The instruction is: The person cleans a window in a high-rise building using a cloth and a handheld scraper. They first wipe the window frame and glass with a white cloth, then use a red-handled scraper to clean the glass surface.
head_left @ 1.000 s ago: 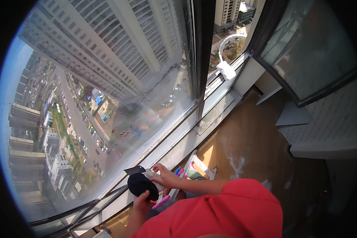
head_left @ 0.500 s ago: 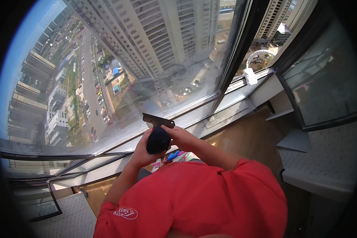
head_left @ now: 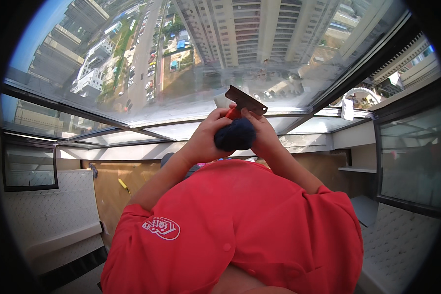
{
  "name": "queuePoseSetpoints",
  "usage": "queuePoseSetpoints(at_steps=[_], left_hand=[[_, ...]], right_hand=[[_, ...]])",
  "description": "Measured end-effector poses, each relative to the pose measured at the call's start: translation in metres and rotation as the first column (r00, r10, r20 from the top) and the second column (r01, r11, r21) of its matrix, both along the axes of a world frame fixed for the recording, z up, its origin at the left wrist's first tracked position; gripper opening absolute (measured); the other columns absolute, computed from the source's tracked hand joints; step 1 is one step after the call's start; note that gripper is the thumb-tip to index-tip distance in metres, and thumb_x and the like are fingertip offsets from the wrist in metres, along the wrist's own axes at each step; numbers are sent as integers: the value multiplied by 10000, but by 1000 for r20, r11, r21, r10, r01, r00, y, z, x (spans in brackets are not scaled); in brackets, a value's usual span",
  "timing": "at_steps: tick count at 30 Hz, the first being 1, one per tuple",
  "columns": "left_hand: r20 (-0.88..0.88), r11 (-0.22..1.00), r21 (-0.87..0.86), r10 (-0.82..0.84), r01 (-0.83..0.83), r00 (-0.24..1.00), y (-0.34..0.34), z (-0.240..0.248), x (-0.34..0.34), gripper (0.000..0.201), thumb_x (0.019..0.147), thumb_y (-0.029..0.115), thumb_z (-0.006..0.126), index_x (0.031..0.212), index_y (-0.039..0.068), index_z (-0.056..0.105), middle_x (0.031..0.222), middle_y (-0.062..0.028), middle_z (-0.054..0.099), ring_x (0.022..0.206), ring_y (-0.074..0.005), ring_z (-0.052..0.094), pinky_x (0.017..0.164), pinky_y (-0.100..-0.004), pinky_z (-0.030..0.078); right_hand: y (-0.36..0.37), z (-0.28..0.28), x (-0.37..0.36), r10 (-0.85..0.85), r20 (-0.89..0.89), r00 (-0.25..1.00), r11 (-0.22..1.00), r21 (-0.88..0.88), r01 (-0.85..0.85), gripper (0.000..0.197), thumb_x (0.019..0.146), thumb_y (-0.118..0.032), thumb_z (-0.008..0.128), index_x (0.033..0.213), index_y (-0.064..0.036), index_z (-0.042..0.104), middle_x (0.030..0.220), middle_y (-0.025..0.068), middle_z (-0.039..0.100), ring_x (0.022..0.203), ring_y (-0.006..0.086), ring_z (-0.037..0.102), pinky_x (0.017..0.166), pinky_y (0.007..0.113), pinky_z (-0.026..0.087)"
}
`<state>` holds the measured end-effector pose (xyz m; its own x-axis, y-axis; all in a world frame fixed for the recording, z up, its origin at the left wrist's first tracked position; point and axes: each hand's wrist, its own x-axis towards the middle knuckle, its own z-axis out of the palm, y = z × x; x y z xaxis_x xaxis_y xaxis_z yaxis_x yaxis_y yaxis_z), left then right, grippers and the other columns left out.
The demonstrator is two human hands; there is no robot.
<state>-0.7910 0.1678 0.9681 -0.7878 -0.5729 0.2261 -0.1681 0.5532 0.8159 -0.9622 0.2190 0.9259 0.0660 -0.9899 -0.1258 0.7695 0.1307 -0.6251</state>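
In front of my chest I hold a scraper [head_left: 248,101] with a wide dark metal blade and a red handle. My left hand [head_left: 204,136] is closed round the red handle, which shows only in part. A bunched navy cloth [head_left: 235,135] sits between my two palms, below the blade. My right hand [head_left: 265,136] grips the cloth from the other side, its thumb against the blade's lower edge. The fingers behind the cloth are hidden. Beyond the blade stands a large window pane [head_left: 181,98], hazy along its lower part.
A white device with a curved cable [head_left: 347,109] rests on the window frame at right. An opened window sash [head_left: 412,147] stands nearer on that side. On the wooden floor at left lies a yellow-handled tool [head_left: 124,184]. A white quilted surface [head_left: 54,206] is further left.
My view has turned, so the window frame looks more level. Both hands, with scraper and cloth, appear higher and further right. More red handle shows now, and the yellow-handled tool has come into view.
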Motion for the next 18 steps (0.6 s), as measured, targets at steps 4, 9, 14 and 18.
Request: queuePoseSetpoints(at_steps=[4,9,14,18], left_hand=[[0,991,-132,-32,32,999,2,17,4,540,564,87,798,1059,39,587,1345,-188,409,1234,-366,442,1009,-390,377],[11,980,-200,-15,17,1000,11,11,12,510,575,142,810,1035,55,607,1329,-201,438,1216,-367,450,1017,-411,370],[-95,993,-117,-18,7,995,16,9,6,484,609,151,814,1029,45,600,1260,-174,509,1140,-357,507,964,-417,405],[-134,999,25,34,-31,990,25,4,12,479,603,112,819,1016,31,589,1252,-192,505,1135,-372,505,957,-403,409]], right_hand=[[0,20,4,20,94,995,991,132,-33,365,952,-321,538,1201,-55,554,974,41,615,798,122,595,719,251,468],[9,23,6,42,-92,995,984,177,-25,343,949,-331,548,1175,-74,551,776,-8,569,682,84,532,610,237,424],[12,6,1,-73,30,997,984,163,67,384,977,-326,480,1260,-66,479,1201,111,571,904,212,626,783,322,517],[14,-7,1,-15,-16,1000,994,106,16,409,993,-340,430,1266,-37,449,1340,162,474,1163,260,523,954,379,449]])
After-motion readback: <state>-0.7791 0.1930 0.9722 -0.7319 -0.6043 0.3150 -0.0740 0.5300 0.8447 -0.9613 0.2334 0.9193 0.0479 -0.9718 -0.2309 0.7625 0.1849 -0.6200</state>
